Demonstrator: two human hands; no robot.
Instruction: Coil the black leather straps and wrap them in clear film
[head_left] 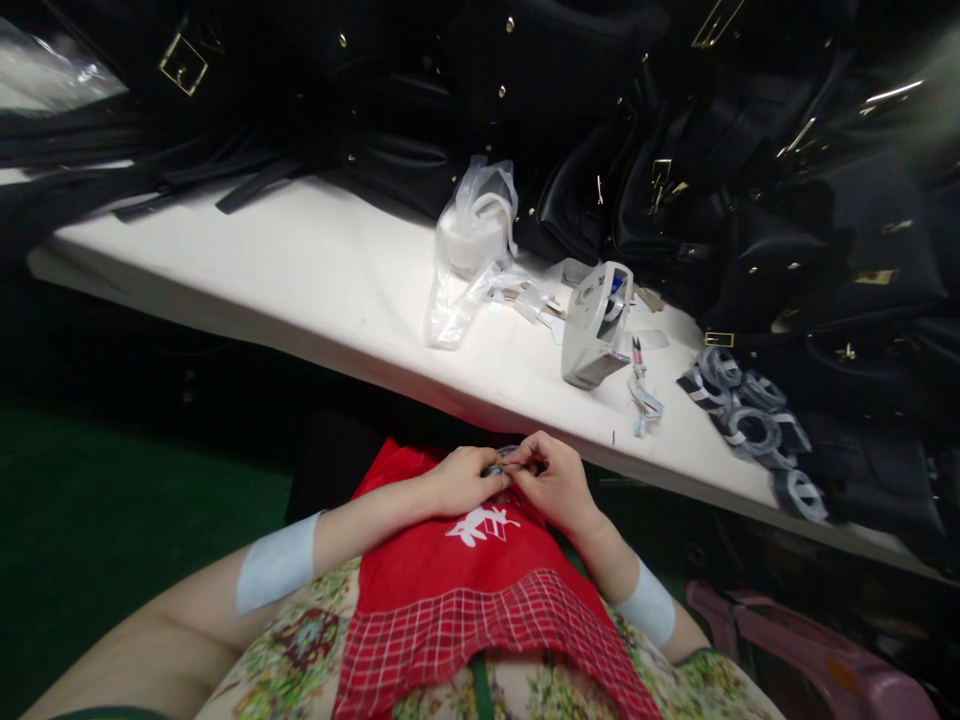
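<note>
White table (262,260) spans the upper left. At lower centre, over a red apron (480,590), the left hand (459,482) and right hand (556,482) both pinch a small dark piece (498,466) between their fingertips. Right of centre stands a grey dispenser (596,325).

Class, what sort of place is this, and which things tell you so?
Probably a handbag workshop. Black handbags are piled along the white table, a tape dispenser and rolls lie on it, and the left hand and right hand pinch a small piece over a red apron.
</note>
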